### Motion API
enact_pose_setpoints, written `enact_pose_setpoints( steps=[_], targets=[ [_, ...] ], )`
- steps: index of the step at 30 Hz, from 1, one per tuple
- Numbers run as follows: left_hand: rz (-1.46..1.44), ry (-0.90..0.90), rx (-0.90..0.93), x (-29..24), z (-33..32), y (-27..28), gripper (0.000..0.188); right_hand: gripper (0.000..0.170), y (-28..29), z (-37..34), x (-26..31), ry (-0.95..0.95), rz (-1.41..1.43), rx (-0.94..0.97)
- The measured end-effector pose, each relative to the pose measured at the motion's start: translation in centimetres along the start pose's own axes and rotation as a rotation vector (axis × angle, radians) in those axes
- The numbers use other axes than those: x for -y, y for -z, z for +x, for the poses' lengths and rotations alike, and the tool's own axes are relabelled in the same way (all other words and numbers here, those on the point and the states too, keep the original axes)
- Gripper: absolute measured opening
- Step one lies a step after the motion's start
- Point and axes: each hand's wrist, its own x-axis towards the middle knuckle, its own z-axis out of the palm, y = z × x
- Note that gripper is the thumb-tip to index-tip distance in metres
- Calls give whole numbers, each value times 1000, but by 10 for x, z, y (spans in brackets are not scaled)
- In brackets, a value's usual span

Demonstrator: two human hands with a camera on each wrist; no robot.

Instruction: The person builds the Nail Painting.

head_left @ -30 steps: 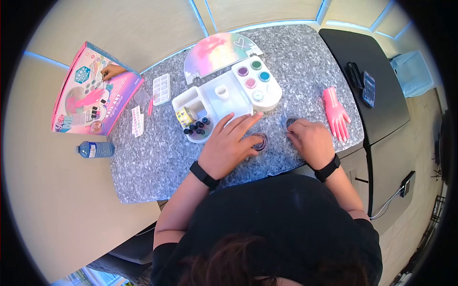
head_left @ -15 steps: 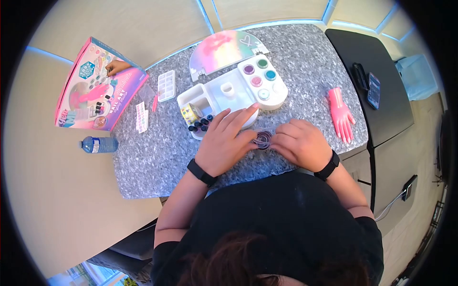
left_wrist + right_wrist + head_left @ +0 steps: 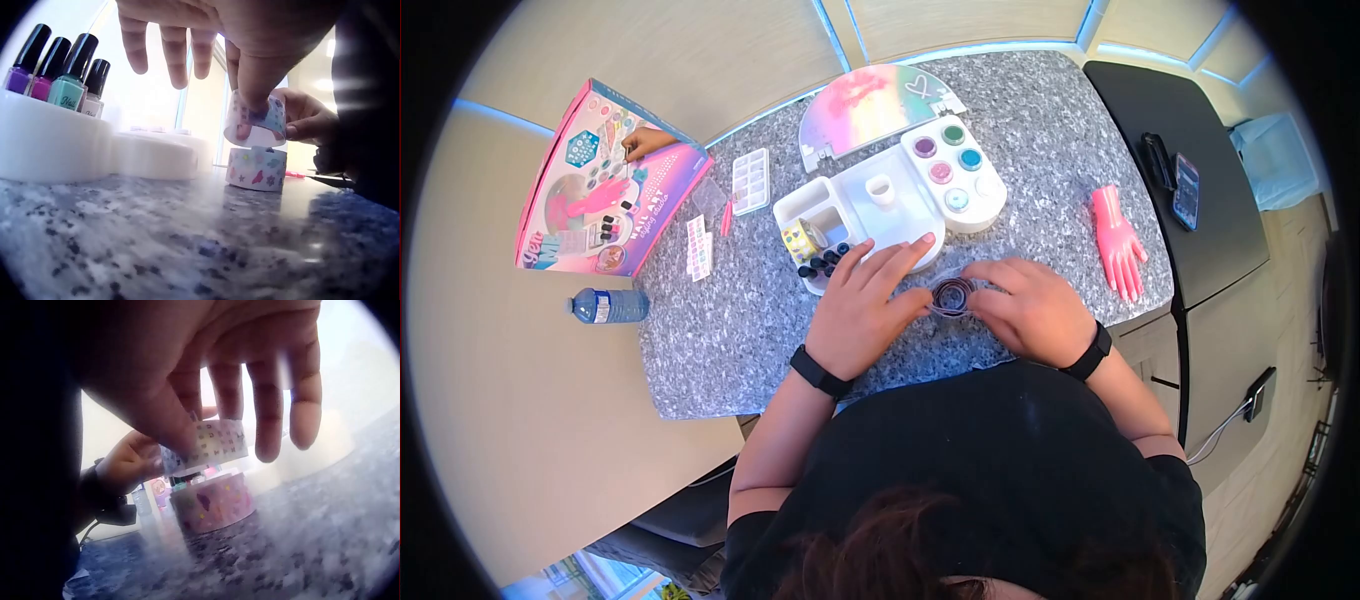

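Observation:
Two rolls of printed sticker strip are at the table's front. The upper roll (image 3: 275,119) (image 3: 215,445), with small letter-like marks, is pinched between both hands just above the lower roll (image 3: 257,170) (image 3: 215,501), which stands on the table with coloured shapes on it. A narrow gap shows between them in both wrist views. The left hand (image 3: 856,318) holds the upper roll's left side by thumb and finger, other fingers spread. The right hand (image 3: 1034,309) pinches its right side, its other fingers extended.
Behind the hands stands a white tray (image 3: 912,185) with polish bottles (image 3: 820,264) and glitter pots. A pink model hand (image 3: 1117,243) lies at right. Left are a box (image 3: 605,190), a water bottle (image 3: 608,306) and a compartment case (image 3: 750,181). A phone (image 3: 1185,191) lies on the dark cabinet.
The right hand has moved left with a roll from the table's right part to the roll beside the left hand. Both hands now hold the upper roll over the other.

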Motion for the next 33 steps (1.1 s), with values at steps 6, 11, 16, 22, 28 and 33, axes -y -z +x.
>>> enact_pose_setpoints(
  steps=[6, 11, 16, 22, 28, 33],
  targets=[
    [-17, -5, 40, -2, -1, -8, 21, 15, -3, -3, -1, -27, 25, 41],
    [-38, 8, 33, -2, -3, -12, 20, 15, -7, -4, -3, -37, 66, 65],
    [-55, -16, 28, 4, -12, -20, 22, 17, -12, -5, -5, -12, 86, 69],
    [5, 4, 54, 1, -14, -12, 30, 16, -16, -2, -2, -4, 114, 66],
    [59, 16, 39, -2, -10, -19, 28, 21, -19, -1, -2, 22, 131, 99],
    [-39, 47, 31, -2, -11, -22, 29, 21, -20, 0, -2, 18, 150, 87]
  ],
)
